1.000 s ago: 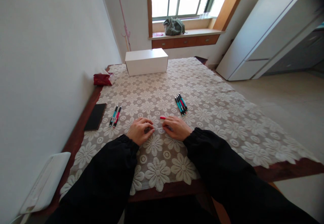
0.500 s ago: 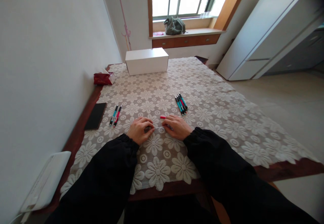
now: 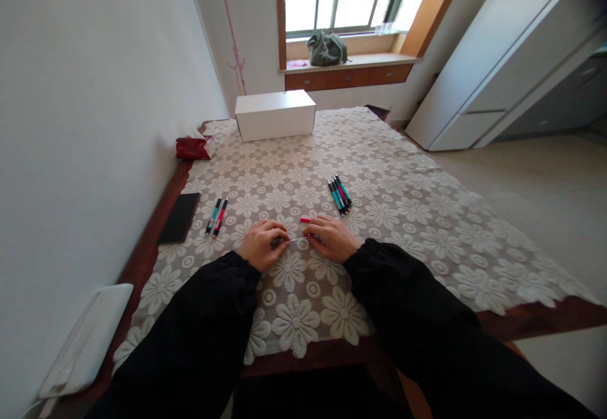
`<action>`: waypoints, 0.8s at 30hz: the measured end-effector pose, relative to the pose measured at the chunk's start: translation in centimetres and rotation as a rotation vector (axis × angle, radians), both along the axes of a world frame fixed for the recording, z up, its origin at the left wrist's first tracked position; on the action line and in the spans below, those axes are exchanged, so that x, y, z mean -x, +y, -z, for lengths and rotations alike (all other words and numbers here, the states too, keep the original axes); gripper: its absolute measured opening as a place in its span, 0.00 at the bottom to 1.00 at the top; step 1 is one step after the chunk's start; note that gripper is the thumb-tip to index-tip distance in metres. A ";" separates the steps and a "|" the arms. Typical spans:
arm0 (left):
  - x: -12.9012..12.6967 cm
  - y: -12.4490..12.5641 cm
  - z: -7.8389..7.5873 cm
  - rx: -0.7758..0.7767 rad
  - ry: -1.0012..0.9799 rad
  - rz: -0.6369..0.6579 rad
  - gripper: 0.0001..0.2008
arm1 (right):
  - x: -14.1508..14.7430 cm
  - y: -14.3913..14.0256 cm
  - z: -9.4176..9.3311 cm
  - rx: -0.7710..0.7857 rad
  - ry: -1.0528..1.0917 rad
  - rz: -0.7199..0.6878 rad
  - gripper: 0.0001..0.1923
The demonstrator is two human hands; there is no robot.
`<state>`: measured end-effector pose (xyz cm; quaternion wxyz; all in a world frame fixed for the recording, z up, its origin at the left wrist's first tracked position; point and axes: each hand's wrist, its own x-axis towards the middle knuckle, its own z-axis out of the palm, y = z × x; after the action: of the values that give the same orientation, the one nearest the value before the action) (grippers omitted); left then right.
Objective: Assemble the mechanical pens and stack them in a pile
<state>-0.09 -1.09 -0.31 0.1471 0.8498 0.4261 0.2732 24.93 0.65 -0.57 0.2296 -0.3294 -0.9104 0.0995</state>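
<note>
My left hand and my right hand rest near the table's front edge, a short gap apart. Between them spans a thin pale rod, which looks like a pen refill. Each hand pinches one end of it, and the fingers cover those ends. A small red piece, perhaps part of a pen barrel, lies just beyond my right fingertips. Beyond the right hand is a group of teal, black and red pens. Left of my left hand lie a teal pen and a red pen, side by side.
A lace tablecloth covers the table. At the left edge are a dark flat pad, a red tissue pack and a white device with a cable. A white box stands at the back.
</note>
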 end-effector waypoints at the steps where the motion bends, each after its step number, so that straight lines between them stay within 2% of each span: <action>1: 0.0 0.0 0.0 0.000 0.000 -0.001 0.04 | 0.0 0.0 0.0 -0.001 -0.001 0.001 0.06; 16: -0.1 -0.2 -0.4 0.011 -0.009 -0.012 0.03 | 0.0 0.0 0.1 0.000 -0.024 0.001 0.01; 24: -0.1 -0.2 -0.4 0.001 -0.040 -0.116 0.07 | 0.0 0.1 0.2 0.007 -0.030 -0.010 0.02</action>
<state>-0.01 -1.24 0.13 0.1399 0.8180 0.4719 0.2978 24.90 0.73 -0.75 0.2144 -0.3270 -0.9150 0.0990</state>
